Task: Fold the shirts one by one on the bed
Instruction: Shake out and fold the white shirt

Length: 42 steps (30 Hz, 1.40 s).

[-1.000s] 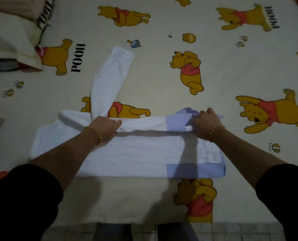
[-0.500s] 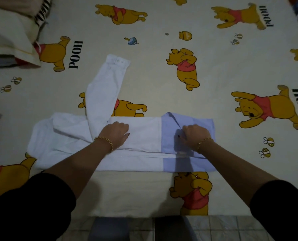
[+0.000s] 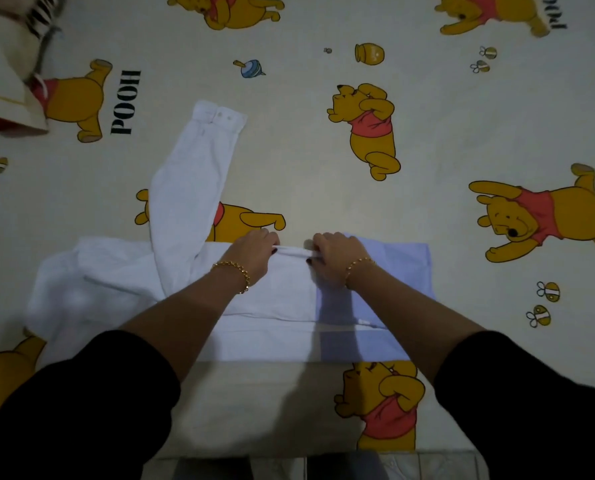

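A white shirt (image 3: 123,282) with a pale blue lower part lies folded lengthwise across the near side of the bed (image 3: 324,188). One long sleeve (image 3: 192,174) sticks out away from me, its buttoned cuff at the far end. My left hand (image 3: 254,252) and my right hand (image 3: 336,256) sit close together at the shirt's far edge, near its middle. Both pinch a small raised ridge of white fabric between them. Each wrist wears a gold bracelet.
The bed sheet is cream with yellow bear prints. A pillow (image 3: 1,74) lies at the far left corner. The bed's near edge and floor tiles (image 3: 289,467) show at the bottom.
The far side of the shirt was folded toward me and pressed flat. Both hands then slid inward along the far edge and now pinch the fabric near the middle.
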Available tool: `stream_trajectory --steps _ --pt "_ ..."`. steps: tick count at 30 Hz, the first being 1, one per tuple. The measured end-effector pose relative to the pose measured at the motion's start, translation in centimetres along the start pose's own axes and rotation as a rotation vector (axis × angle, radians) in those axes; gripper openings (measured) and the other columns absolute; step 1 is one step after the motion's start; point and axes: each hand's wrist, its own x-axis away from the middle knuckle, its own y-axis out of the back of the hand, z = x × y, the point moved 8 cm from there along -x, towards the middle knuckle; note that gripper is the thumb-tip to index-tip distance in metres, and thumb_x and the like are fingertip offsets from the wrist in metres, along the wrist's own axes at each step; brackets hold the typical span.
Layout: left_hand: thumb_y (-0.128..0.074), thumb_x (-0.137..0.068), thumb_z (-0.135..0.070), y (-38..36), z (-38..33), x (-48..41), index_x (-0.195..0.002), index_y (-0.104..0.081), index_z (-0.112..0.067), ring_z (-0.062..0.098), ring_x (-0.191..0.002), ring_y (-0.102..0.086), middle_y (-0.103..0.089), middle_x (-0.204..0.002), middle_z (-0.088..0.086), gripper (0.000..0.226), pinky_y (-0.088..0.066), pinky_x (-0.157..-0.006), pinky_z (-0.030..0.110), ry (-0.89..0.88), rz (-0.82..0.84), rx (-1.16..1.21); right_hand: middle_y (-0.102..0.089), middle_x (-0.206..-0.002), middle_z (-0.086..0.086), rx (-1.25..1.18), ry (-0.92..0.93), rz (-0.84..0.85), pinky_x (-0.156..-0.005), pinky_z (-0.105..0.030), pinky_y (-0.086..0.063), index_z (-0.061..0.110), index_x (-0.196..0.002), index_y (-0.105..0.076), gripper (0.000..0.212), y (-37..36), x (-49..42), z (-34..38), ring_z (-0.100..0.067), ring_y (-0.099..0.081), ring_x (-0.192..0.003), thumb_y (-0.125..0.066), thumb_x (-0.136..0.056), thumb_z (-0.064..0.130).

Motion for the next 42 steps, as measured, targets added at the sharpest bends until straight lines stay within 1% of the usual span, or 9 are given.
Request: stream_trajectory --steps 5,11,16,21,26,30,33,38,42 --pt "-0.043 -0.096 -0.01 0.0 0.3 0.2 -0.1 -0.055 -0.013 0.024 -0.096 -0.051 -0.052 -0.101 0.006 0.012 -0.043 -0.074 0.033 0.01 -0.002 0.059 -0.055 -0.126 -0.002 0.137 -0.074 0.14 -0.096 -0.039 -0.036 0.027 -0.122 -0.056 0.05 0.6 1.2 -6.4 -0.025 -0.049 -0.119 -0.046 -0.088 0.062" --pt "-0.044 -0.097 -0.028 -0.2 -0.8 -0.2 -0.115 -0.054 -0.013 0.025 -0.108 -0.051 -0.056 -0.114 0.006 0.026 -0.042 -0.086 0.037 0.033 0.031 0.044 -0.05 -0.129 -0.007 0.254 -0.185 0.143 -0.1 -0.041 -0.032 0.015 -0.131 -0.041 0.042 1.8 3.0 -9.8 -0.026 -0.047 -0.12 -0.045 -0.094 0.033" --pt "-0.045 -0.096 -0.037 -0.5 -4.4 -1.3 -0.119 -0.055 -0.014 0.025 -0.108 -0.053 -0.058 -0.117 0.006 0.033 -0.042 -0.088 0.035 -0.053 0.047 0.078 -0.049 -0.128 -0.011 0.265 0.015 0.061 -0.098 -0.039 -0.035 0.009 -0.131 -0.044 0.042 2.1 2.3 -4.9 -0.029 -0.046 -0.12 -0.053 -0.091 0.018" --pt "-0.044 -0.097 -0.023 1.1 -6.0 -1.5 -0.099 -0.055 -0.012 0.027 -0.091 -0.055 -0.06 -0.099 0.009 0.016 -0.041 -0.073 0.035 -0.088 -0.003 0.134 -0.059 -0.117 -0.018 -0.207 0.062 0.156 -0.084 -0.038 -0.046 0.006 -0.122 -0.053 0.045 1.4 2.2 -3.3 -0.036 -0.055 -0.109 -0.064 -0.085 0.03" --pt "-0.041 -0.099 -0.023 2.3 -5.9 -0.1 -0.089 -0.047 -0.018 0.022 -0.083 -0.052 -0.057 -0.091 0.004 0.012 -0.039 -0.066 0.033 -0.13 0.023 0.18 -0.064 -0.112 -0.014 -0.091 -0.09 0.412 -0.091 -0.034 -0.047 0.013 -0.135 -0.053 0.076 1.2 3.3 -7.8 -0.028 -0.058 -0.108 -0.064 -0.078 0.062" --pt "-0.042 -0.098 -0.023 2.9 -5.5 0.3 -0.089 -0.051 -0.015 0.019 -0.077 -0.048 -0.059 -0.09 0.004 0.015 -0.036 -0.063 0.031 -0.103 0.005 0.186 -0.064 -0.093 -0.008 -0.014 -0.23 0.458 -0.075 -0.034 -0.049 0.012 -0.104 -0.066 0.06 1.7 5.8 -13.1 -0.026 -0.059 -0.086 -0.073 -0.069 0.06" --pt "-0.042 -0.098 -0.024 2.7 -5.4 0.2 -0.09 -0.051 -0.015 0.023 -0.079 -0.052 -0.06 -0.091 0.007 0.015 -0.04 -0.064 0.034 -0.084 0.012 0.194 -0.067 -0.09 -0.012 -0.242 -0.35 0.37 -0.07 -0.037 -0.047 0.007 -0.086 -0.069 0.047 1.7 7.4 -16.2 -0.025 -0.055 -0.078 -0.075 -0.073 0.051" --pt "-0.045 -0.096 -0.023 1.9 -5.3 -0.9 -0.114 -0.055 -0.014 0.028 -0.106 -0.055 -0.06 -0.113 0.007 0.022 -0.043 -0.087 0.04 0.022 -0.004 0.1 -0.062 -0.12 -0.017 -0.437 -0.549 0.053 -0.086 -0.035 -0.044 0.006 -0.122 -0.06 0.048 1.1 8.8 -19.8 -0.033 -0.056 -0.11 -0.067 -0.086 0.037" --pt "-0.047 -0.095 -0.03 0.4 -6.1 -0.6 -0.143 -0.033 -0.014 0.022 -0.135 -0.034 -0.038 -0.145 0.007 0.053 -0.029 -0.108 0.044 0.064 -0.009 -0.068 -0.055 -0.127 -0.018 -0.463 -0.636 -0.264 -0.092 -0.042 -0.046 0.006 -0.129 -0.049 0.036 0.7 9.8 -19.6 -0.035 -0.052 -0.116 -0.051 -0.094 0.016"
